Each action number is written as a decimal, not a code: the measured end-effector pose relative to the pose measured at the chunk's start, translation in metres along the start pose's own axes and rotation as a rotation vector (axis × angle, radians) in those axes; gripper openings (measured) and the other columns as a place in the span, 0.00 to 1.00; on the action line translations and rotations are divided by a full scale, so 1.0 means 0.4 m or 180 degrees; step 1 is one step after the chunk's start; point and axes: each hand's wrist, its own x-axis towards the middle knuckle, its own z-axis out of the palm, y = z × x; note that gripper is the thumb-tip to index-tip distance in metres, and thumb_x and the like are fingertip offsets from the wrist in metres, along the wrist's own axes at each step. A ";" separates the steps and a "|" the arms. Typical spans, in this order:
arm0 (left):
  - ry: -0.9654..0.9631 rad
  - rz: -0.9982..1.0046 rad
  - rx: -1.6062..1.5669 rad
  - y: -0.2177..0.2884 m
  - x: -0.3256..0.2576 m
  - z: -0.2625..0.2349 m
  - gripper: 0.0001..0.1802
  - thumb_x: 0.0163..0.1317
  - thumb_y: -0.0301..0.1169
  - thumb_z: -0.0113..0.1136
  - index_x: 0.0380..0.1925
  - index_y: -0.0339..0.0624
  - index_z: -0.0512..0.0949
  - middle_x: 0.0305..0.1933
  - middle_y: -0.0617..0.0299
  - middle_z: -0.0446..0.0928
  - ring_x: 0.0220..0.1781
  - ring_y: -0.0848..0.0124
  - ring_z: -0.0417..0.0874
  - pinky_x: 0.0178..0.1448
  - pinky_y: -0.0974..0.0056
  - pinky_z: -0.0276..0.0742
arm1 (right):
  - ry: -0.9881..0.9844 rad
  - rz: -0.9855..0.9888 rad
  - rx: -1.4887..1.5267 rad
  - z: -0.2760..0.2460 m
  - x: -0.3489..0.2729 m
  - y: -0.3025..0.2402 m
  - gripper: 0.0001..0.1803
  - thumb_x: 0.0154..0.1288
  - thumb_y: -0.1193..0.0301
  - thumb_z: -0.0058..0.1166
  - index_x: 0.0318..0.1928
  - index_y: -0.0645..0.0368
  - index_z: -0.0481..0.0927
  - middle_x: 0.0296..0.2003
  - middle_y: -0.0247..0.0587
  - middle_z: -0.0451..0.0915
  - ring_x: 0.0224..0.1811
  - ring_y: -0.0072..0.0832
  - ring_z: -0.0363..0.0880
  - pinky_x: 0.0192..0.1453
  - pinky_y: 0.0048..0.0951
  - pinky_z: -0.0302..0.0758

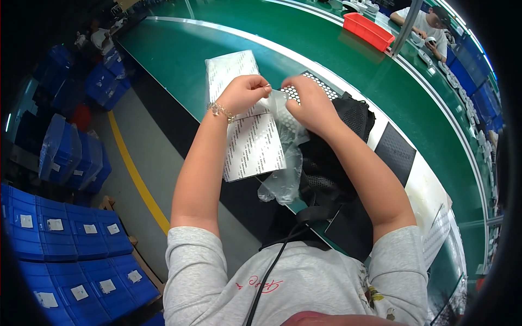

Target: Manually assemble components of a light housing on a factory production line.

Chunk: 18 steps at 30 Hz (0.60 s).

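Left of the black mesh bag (329, 163), the white printed rectangular sheet (253, 148) looks unwrapped, crumpled clear plastic (291, 176) between; left hand (243, 93) pinches something indistinct, right hand's (311, 104) grip unclear, remaining work uncertain.

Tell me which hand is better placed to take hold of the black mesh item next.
The right hand, most likely: it is nearer the black mesh item, and its forearm reaches across that side; the left hand is farther off, by the white patterned sheets.
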 end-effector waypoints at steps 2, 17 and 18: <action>0.0034 0.0109 0.0488 0.017 0.000 0.007 0.11 0.56 0.34 0.56 0.34 0.38 0.76 0.28 0.67 0.77 0.34 0.79 0.76 0.39 0.72 0.71 | 0.1833 -0.0375 0.0574 0.068 0.040 0.047 0.13 0.50 0.67 0.54 0.34 0.61 0.78 0.32 0.44 0.77 0.41 0.40 0.74 0.51 0.37 0.67; 0.1471 -0.0682 0.2169 -0.078 -0.219 -0.053 0.19 0.53 0.38 0.53 0.41 0.38 0.74 0.45 0.52 0.74 0.45 0.57 0.75 0.48 0.60 0.71 | 0.0386 0.0090 0.0401 0.055 0.044 -0.019 0.19 0.53 0.63 0.49 0.41 0.65 0.74 0.42 0.50 0.73 0.47 0.40 0.71 0.51 0.34 0.67; 0.1485 -0.0629 0.2356 -0.073 -0.215 -0.051 0.16 0.55 0.37 0.51 0.39 0.37 0.75 0.41 0.51 0.75 0.41 0.56 0.76 0.44 0.60 0.72 | 0.0597 -0.0003 0.0391 0.054 0.048 -0.038 0.20 0.54 0.62 0.50 0.42 0.64 0.74 0.44 0.50 0.72 0.49 0.39 0.70 0.53 0.33 0.67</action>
